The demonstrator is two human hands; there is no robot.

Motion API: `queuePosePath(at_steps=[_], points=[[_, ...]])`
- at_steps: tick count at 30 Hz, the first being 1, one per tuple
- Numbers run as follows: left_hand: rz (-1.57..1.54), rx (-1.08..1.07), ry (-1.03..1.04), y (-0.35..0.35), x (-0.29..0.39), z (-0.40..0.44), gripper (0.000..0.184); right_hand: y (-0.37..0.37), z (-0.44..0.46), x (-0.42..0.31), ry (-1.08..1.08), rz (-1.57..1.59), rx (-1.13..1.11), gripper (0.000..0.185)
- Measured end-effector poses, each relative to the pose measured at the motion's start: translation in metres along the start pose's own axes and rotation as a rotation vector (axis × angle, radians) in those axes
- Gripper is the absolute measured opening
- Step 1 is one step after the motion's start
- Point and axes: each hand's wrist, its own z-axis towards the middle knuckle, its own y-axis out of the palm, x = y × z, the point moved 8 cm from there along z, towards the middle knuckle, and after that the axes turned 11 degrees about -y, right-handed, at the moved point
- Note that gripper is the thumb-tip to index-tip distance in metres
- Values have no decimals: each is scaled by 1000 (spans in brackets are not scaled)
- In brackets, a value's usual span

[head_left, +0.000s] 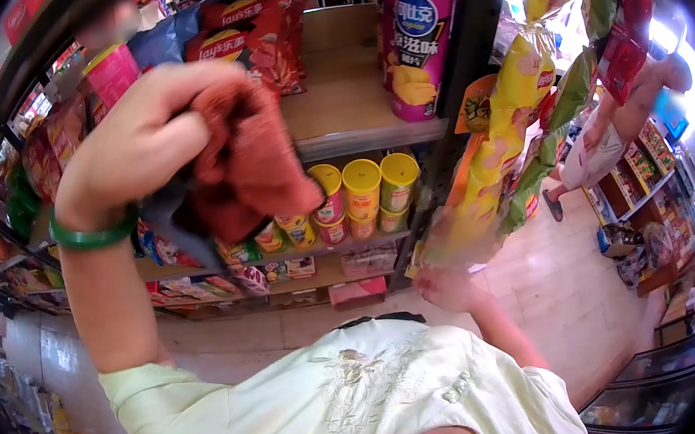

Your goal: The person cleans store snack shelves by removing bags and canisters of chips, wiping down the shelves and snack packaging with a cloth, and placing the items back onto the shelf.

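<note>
My left hand (143, 124), with a green bangle (95, 235) at its wrist, is closed around a reddish-brown cloth (261, 162). The cloth hangs bunched in front of the snack shelf, near the red chip bags (238, 25). Lower on the right, my right hand (446, 288) is smeared by motion beside the bottom of a hanging strip of yellow chip bags (513, 98); its fingers cannot be made out. A tall purple chip can (414, 45) stands on the wooden shelf (340, 103).
Yellow-lidded cans (362, 190) line the shelf below. A pink can (112, 72) is at the upper left. Green chip bags (576, 91) hang at the right. Beyond them a person (629, 115) stands on the tiled floor (559, 296) near another shelf (644, 173).
</note>
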Motion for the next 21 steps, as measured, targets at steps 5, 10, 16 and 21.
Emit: queuePosePath(at_steps=[5,10,16,21], points=[[-129,51,-225,8,-92,-94,33,-35,22,-57,-92,203,98,25],[-471,64,-544,68,-270,-180,35,-108,45,-127,-81,211,154,26],[-759,199,-878,176,-438,-280,23,-242,57,-222,-384,71,740,18],[-804,119,-998,204,-432,-290,29,-356,99,-265,-342,-663,841,45]])
